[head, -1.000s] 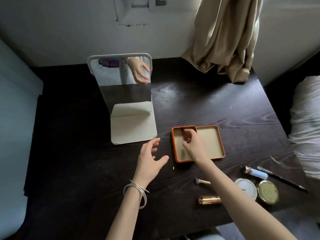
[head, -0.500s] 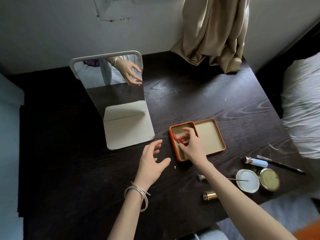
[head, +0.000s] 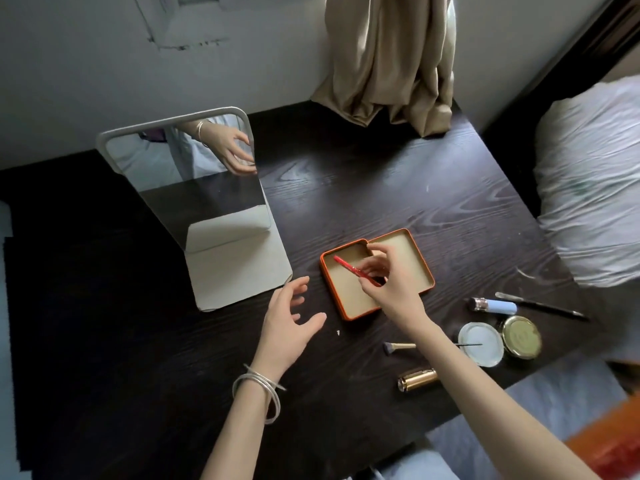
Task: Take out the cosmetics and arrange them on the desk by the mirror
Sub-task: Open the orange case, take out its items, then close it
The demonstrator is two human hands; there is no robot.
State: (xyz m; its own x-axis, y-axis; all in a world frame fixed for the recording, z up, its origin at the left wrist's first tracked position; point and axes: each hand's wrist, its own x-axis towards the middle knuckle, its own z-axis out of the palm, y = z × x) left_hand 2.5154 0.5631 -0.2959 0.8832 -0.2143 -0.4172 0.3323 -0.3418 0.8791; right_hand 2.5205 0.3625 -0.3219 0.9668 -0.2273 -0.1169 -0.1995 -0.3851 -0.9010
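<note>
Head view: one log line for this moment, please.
right hand: pinching red pencil over orange tin | left hand: open, empty | mirror: upright

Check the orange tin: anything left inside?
The orange tin shows a bare beige floor. The right hand pinches a red pencil above it. The hand covers the middle part, so anything under it is hidden.

Your right hand [head: 391, 285] reaches forward, fingers [head: 375, 268] curled in a pinch. Your left hand [head: 285, 325] hovers palm down, fingers spread and relaxed, bangles on the wrist.
</note>
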